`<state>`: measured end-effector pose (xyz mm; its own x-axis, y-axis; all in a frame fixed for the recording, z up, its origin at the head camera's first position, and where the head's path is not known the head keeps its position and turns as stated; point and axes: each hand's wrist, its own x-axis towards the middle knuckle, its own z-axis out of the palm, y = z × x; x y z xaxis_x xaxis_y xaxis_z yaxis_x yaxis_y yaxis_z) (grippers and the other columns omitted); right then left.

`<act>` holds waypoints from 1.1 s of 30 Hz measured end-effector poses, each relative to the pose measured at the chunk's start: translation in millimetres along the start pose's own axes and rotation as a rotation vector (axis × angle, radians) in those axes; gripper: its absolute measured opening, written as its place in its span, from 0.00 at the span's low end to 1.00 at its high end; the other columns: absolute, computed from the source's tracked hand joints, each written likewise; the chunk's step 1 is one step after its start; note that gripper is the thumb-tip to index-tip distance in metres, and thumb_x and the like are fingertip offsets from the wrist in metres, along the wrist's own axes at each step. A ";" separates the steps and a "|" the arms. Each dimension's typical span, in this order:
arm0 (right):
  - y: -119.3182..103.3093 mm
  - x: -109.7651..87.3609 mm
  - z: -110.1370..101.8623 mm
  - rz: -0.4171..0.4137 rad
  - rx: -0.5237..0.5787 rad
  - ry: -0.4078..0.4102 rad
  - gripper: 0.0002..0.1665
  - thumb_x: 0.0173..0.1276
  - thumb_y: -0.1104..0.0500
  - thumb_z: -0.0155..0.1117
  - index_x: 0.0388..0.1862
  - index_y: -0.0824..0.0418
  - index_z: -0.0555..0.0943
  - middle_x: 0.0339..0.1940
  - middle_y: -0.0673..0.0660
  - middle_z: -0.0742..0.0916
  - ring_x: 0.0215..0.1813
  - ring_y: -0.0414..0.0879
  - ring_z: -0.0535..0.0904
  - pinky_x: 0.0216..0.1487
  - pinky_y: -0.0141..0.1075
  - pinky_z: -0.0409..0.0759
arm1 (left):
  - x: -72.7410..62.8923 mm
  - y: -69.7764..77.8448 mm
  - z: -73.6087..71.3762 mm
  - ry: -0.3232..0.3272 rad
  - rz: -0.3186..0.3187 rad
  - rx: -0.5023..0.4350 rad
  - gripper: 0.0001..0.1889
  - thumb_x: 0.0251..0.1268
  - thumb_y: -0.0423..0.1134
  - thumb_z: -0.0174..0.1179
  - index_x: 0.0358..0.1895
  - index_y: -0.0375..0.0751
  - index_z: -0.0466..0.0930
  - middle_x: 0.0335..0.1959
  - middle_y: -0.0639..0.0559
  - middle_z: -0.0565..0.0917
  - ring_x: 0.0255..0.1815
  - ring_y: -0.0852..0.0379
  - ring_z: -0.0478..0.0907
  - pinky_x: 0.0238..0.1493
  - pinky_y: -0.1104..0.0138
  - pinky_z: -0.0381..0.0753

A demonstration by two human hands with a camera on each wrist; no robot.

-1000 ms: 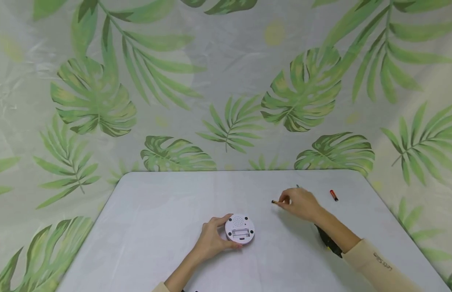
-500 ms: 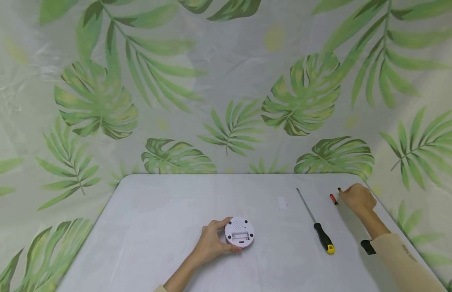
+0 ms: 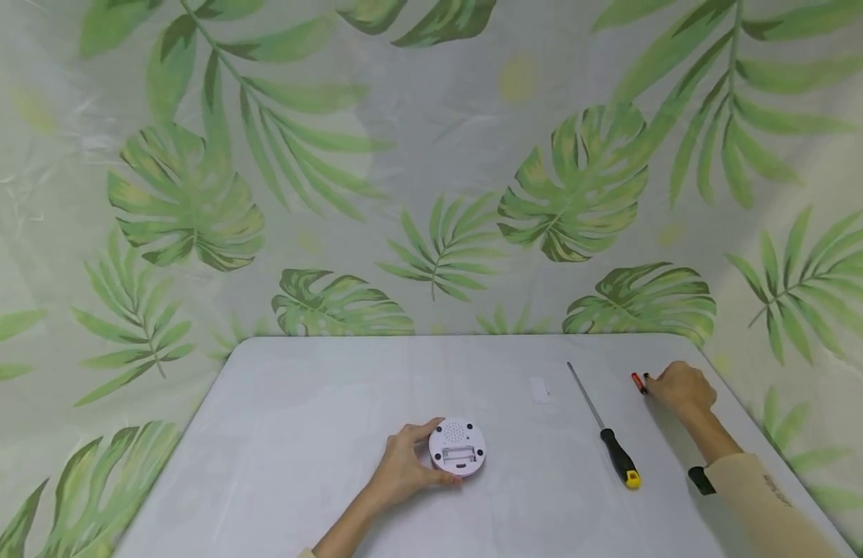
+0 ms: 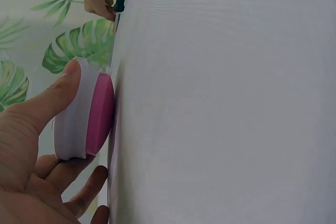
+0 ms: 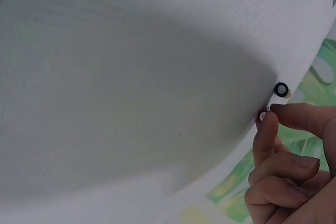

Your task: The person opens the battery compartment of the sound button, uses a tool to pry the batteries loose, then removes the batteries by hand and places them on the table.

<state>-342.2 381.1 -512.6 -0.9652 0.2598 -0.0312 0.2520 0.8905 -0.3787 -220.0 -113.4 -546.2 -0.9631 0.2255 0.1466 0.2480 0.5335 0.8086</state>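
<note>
My left hand [image 3: 406,465] holds a round white device [image 3: 457,446] on the table, thumb and fingers at its sides. A speaker grille and a bare battery compartment face up. In the left wrist view the device's pink side [image 4: 100,114] faces the table. At the far right, my right hand [image 3: 682,387] pinches a small battery [image 5: 262,115] between thumb and finger, mostly hidden by them. A red battery [image 3: 638,383] lies just left of the right hand. In the right wrist view a round black battery end [image 5: 281,89] shows close to the fingertips.
A screwdriver [image 3: 620,457] with a black and yellow handle lies between the hands, tip pointing away. A small white piece [image 3: 540,390] lies left of its tip. The white table [image 3: 320,387] ends at a leaf-patterned sheet [image 3: 438,155].
My right hand has moved right, from above the screwdriver to beside the red battery, carrying the small battery, then lowered slightly. The left hand and the device stay in place.
</note>
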 end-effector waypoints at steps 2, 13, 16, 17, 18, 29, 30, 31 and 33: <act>-2.4 2.5 6.5 -0.012 0.007 -0.002 0.23 0.69 0.48 0.61 0.20 0.62 0.84 0.23 0.63 0.84 0.29 0.56 0.78 0.29 0.51 0.74 | -2.3 -3.0 -1.6 0.006 -0.015 0.010 0.51 0.33 0.49 0.88 0.70 0.44 0.78 0.59 0.44 0.85 0.61 0.43 0.76 0.64 0.42 0.72; 0.1 5.0 16.8 -0.052 0.002 0.039 0.23 0.67 0.51 0.61 0.14 0.60 0.76 0.20 0.62 0.81 0.27 0.56 0.77 0.26 0.51 0.73 | -1.0 -7.9 4.2 0.008 -0.015 0.019 0.50 0.33 0.51 0.87 0.69 0.47 0.79 0.60 0.46 0.85 0.59 0.47 0.75 0.62 0.52 0.70; 1.9 5.1 17.6 -0.048 -0.013 0.028 0.25 0.69 0.51 0.60 0.12 0.58 0.72 0.19 0.61 0.80 0.26 0.55 0.76 0.25 0.50 0.73 | -0.3 -6.0 5.6 -0.006 -0.027 0.021 0.50 0.33 0.51 0.87 0.69 0.48 0.79 0.60 0.46 0.84 0.60 0.47 0.72 0.59 0.53 0.71; 3.6 4.9 16.5 -0.042 -0.014 0.038 0.26 0.69 0.51 0.60 0.11 0.57 0.71 0.18 0.61 0.80 0.25 0.55 0.76 0.25 0.50 0.73 | 1.4 -4.6 6.5 -0.011 -0.023 0.016 0.50 0.33 0.51 0.87 0.70 0.49 0.79 0.60 0.46 0.84 0.60 0.47 0.72 0.59 0.53 0.71; 5.1 5.5 15.1 -0.041 -0.015 0.059 0.26 0.69 0.51 0.60 0.11 0.57 0.71 0.18 0.61 0.80 0.25 0.55 0.76 0.25 0.50 0.72 | 3.6 -3.1 7.2 -0.009 -0.015 0.014 0.50 0.34 0.52 0.87 0.70 0.49 0.78 0.60 0.45 0.84 0.60 0.46 0.72 0.59 0.53 0.71; 13.5 8.1 0.0 -0.036 -0.034 -0.022 0.28 0.73 0.46 0.54 0.20 0.63 0.81 0.20 0.59 0.80 0.26 0.52 0.74 0.27 0.48 0.72 | 15.3 1.1 9.6 -0.036 0.005 0.026 0.52 0.34 0.52 0.87 0.72 0.48 0.76 0.63 0.41 0.83 0.62 0.45 0.73 0.61 0.47 0.71; 13.8 8.6 -1.1 -0.041 -0.036 -0.026 0.28 0.73 0.45 0.54 0.22 0.64 0.84 0.20 0.58 0.81 0.26 0.52 0.75 0.27 0.47 0.72 | 15.8 1.1 9.4 -0.037 0.004 0.027 0.53 0.34 0.52 0.87 0.72 0.47 0.75 0.63 0.40 0.83 0.62 0.44 0.73 0.62 0.47 0.71; 14.1 9.4 -2.4 -0.045 -0.038 -0.035 0.29 0.73 0.44 0.54 0.25 0.65 0.84 0.21 0.58 0.81 0.26 0.51 0.75 0.28 0.47 0.72 | 16.0 1.3 8.9 -0.037 0.003 0.028 0.54 0.33 0.52 0.87 0.73 0.47 0.75 0.64 0.39 0.83 0.62 0.43 0.74 0.62 0.48 0.71; 14.6 10.3 -4.8 -0.054 -0.045 -0.049 0.30 0.74 0.42 0.53 0.26 0.65 0.85 0.21 0.58 0.81 0.26 0.51 0.74 0.28 0.46 0.72 | 16.1 1.1 7.9 -0.037 0.001 0.036 0.55 0.32 0.51 0.88 0.74 0.47 0.74 0.64 0.38 0.82 0.62 0.43 0.74 0.62 0.48 0.71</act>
<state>-348.0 398.7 -514.0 -0.9794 0.1936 -0.0574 0.2015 0.9190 -0.3388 -234.4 -102.7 -547.4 -0.9584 0.2562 0.1258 0.2535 0.5619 0.7874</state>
